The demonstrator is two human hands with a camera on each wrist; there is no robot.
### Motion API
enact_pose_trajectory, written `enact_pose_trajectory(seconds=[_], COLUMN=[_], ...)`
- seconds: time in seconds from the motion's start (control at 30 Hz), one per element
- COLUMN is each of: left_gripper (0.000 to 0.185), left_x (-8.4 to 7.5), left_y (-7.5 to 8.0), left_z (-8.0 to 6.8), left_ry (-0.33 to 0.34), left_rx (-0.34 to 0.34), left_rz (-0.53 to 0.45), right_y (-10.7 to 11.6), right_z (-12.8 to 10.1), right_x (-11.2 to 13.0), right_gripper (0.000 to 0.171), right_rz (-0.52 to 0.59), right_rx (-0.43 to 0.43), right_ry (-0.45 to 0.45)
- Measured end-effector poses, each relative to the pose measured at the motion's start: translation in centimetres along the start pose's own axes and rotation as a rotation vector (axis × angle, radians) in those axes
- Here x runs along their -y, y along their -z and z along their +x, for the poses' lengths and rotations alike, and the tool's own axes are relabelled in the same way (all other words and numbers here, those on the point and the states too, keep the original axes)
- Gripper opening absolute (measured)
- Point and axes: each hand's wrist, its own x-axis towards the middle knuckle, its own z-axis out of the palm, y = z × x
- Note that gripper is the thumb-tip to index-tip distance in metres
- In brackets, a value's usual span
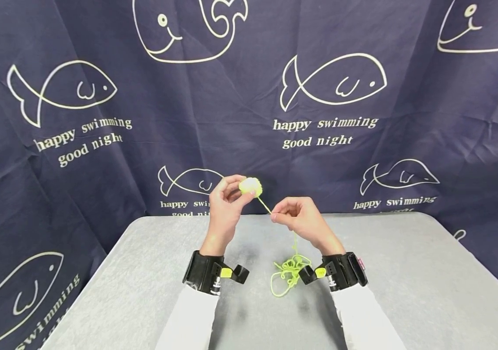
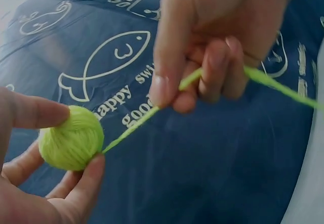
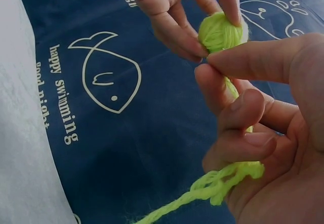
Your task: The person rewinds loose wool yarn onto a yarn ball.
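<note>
Grey felt-like table [image 1: 406, 272] filled the foreground, w/ a navy cloth backdrop [image 1: 249, 97] hung behind it, printed w/ white fish, whales & the words "happy swimming good night".

Nearest the head cam: two white sleeves [image 1: 187, 316], each wrist wearing a black strap-on cam unit [image 1: 207, 272]. Just by the right wrist unit, a loose tangle of lime-green yarn [image 1: 290, 272] lay on the table, below & behind the right fingers.

Further out, both hands were raised above the table's far half. Right hand [image 1: 303, 221] was curled, thumb & forefinger pinching the yarn strand [image 2: 136, 125]; right wrist view showed the strand also running under the bent middle finger & out across the palm. From that pinch the strand ran taut, up & left, to the ball, and the slack dropped from the hand down to the tangle.

Left hand [image 1: 224, 206] sat a bit higher & further out, gripping a small yarn ball [image 1: 250, 186] betw. thumb tip & fingertips [image 2: 43, 112]; fingers curled round it, ball sticking out past the tips. Left wrist view: thumb under the ball, forefinger on top, strand leaving the ball on the side facing the right hand. Hands were near each other but not touching, only a short stretch of strand betw. the two pinches.

Beyond the fingers, only the backdrop.
</note>
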Motion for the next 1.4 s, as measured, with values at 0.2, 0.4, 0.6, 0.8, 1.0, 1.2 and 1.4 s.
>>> enact_pose_trajectory(seconds=[0.2, 0.4, 0.6, 0.8, 1.0, 1.2, 1.4], left_gripper=[0.022, 0.026, 0.034, 0.03, 0.03, 0.035, 0.039], left_x=[-0.2, 0.3, 1.2, 1.5, 0.9, -0.1, -0.7], left_y=[-0.2, -0.4, -0.1, 0.5, 0.7, 0.4, -0.3], left_z=[0.0, 0.1, -0.1, -0.3, -0.3, -0.6, -0.9], left_ry=[0.1, -0.011, -0.198, -0.148, 0.026, 0.049, -0.033], left_rx=[-0.044, -0.077, -0.025, 0.22, 0.616, 0.87, 0.783], left_rz=[-0.189, -0.074, 0.305, 0.504, 0.436, 0.207, -0.14], right_y=[0.0, 0.0, 0.4, 1.2, 1.9, 2.2, 1.8], right_z=[0.0, 0.0, -0.3, -0.5, -0.3, -0.1, 0.2], right_x=[0.0, 0.3, 0.7, 1.0, 0.9, 0.5, -0.5], right_gripper=[0.009, 0.008, 0.01, 0.009, 0.01, 0.022, 0.011], right_rz=[0.0, -0.017, 0.017, 0.207, 0.554, 0.692, 0.424], right_rx=[-0.004, -0.006, -0.006, -0.115, -0.214, -0.326, -0.287], right_ry=[0.009, 0.04, 0.114, 0.198, 0.261, 0.218, 0.079])
